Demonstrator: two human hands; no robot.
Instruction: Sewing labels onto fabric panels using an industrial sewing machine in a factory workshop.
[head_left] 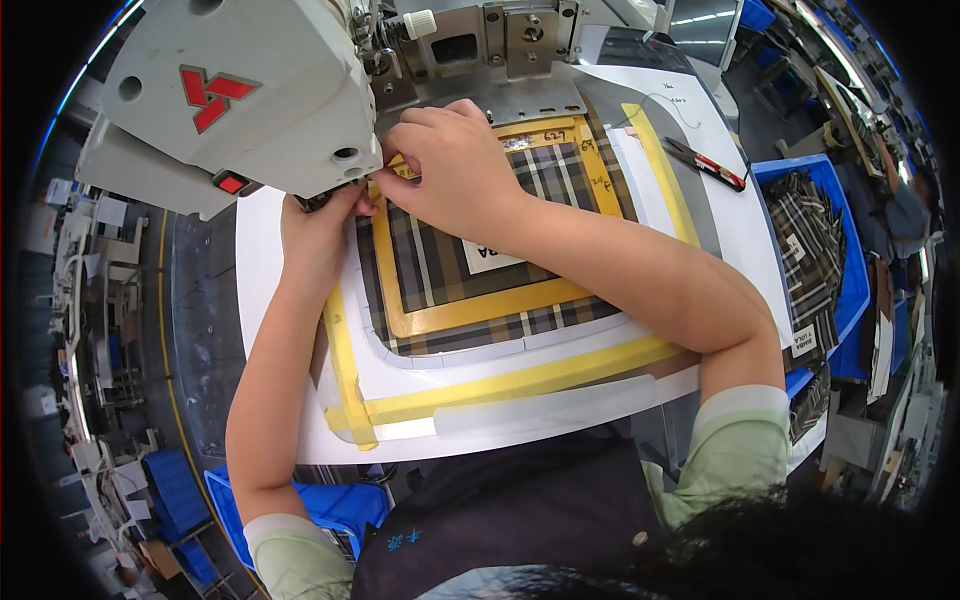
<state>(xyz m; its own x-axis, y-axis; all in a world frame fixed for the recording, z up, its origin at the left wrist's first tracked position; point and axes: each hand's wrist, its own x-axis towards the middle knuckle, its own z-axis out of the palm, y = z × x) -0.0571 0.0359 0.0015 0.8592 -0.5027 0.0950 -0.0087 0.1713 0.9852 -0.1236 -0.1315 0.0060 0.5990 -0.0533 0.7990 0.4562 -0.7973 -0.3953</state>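
Observation:
Beneath the white sewing machine head [270, 60], my two hands meet close to the needle area. My right hand [450, 160] reaches across with thumb and forefinger pinched together; anything between them is too small to make out. My left hand [318, 232] is at the left side of the needle area, its fingers closed and their tips partly hidden. Under the hands lies brown plaid fabric [430, 262] with a white label [488, 260], partly covered by my right forearm. A yellow rectangular frame [470, 310] rests on the fabric, inside a sheet template edged with yellow tape [520, 380].
Red-and-black thread snips [708, 166] lie on the white board at the right. Beyond it stands a blue bin [848, 255] holding plaid pieces [808, 225]. Another blue bin [340, 505] is below the table at left. A metal bracket [525, 85] stands behind the frame.

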